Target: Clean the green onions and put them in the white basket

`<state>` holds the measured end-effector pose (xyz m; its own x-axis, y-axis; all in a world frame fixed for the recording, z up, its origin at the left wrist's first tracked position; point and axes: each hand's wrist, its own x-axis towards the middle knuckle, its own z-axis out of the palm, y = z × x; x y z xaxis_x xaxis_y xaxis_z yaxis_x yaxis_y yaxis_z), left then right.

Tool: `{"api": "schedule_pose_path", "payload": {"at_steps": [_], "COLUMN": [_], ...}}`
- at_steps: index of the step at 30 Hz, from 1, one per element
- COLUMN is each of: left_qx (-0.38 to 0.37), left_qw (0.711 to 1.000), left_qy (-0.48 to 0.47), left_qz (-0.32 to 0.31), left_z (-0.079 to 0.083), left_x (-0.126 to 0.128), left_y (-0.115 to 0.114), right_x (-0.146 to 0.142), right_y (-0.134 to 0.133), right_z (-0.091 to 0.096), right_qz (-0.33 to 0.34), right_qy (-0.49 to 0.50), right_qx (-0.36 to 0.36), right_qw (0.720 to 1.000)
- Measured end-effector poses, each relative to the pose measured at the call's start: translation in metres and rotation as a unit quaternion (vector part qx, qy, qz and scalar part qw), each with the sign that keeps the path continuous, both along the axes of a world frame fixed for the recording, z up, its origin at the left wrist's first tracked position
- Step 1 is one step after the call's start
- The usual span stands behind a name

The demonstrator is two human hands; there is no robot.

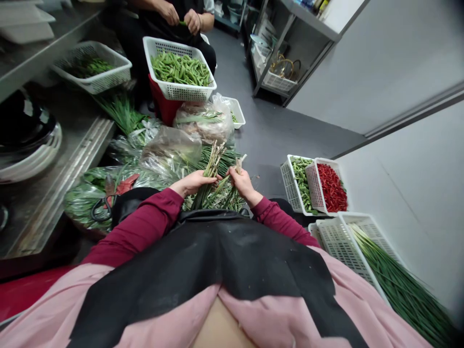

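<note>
Holding, left: your left hand (195,183) is closed around a bundle of green stalks (213,163), their pale ends pointing up and away from you, just past the top of your black apron (217,256).
Pinching, right: your right hand (242,183) has its fingers closed on a few pale stalk ends (239,163), just beside that bundle.
Ahead of you: a clear plastic bag (170,147) lies beyond your left hand, near more green stalks (228,158) on the floor.
To your left: dark-handled scissors (98,211) rest on a bag of greens (81,193).
To your right: a white basket (314,186) holds red chillies (331,186), touching another basket (289,186) of green peppers (302,181).
Across from you: a co-worker's hands (193,21) hold something green above a basket (192,92) of green pods (179,69).
</note>
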<state>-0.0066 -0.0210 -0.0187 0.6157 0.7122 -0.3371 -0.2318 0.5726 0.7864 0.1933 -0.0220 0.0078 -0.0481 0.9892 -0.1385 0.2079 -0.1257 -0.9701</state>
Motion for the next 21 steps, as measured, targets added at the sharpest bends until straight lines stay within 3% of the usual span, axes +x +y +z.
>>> {"api": "schedule_pose_path", "payload": {"at_steps": [3,9,14,21], "left_qx": [-0.007,0.061,0.118,0.104], "left_qw": [1.0,0.993,0.986,0.983], "left_qy": [-0.015,0.097,0.119,0.144], "left_qz": [-0.007,0.032,0.014,0.036], "left_z": [0.002,0.007,0.008,0.009], "left_x": [0.0,0.009,0.012,0.008], "left_y": [0.001,-0.002,-0.003,0.0], "right_x": [0.009,-0.009,-0.021,-0.014], "right_y": [-0.001,-0.014,-0.019,-0.026], "right_z": [0.002,0.003,-0.002,-0.003], "right_qz": [-0.095,0.038,0.032,0.06], "right_qy": [0.044,0.023,0.047,0.121], "right_qx": [0.043,-0.033,-0.107,-0.156], "right_qw": [0.994,0.998,0.993,0.979]}}
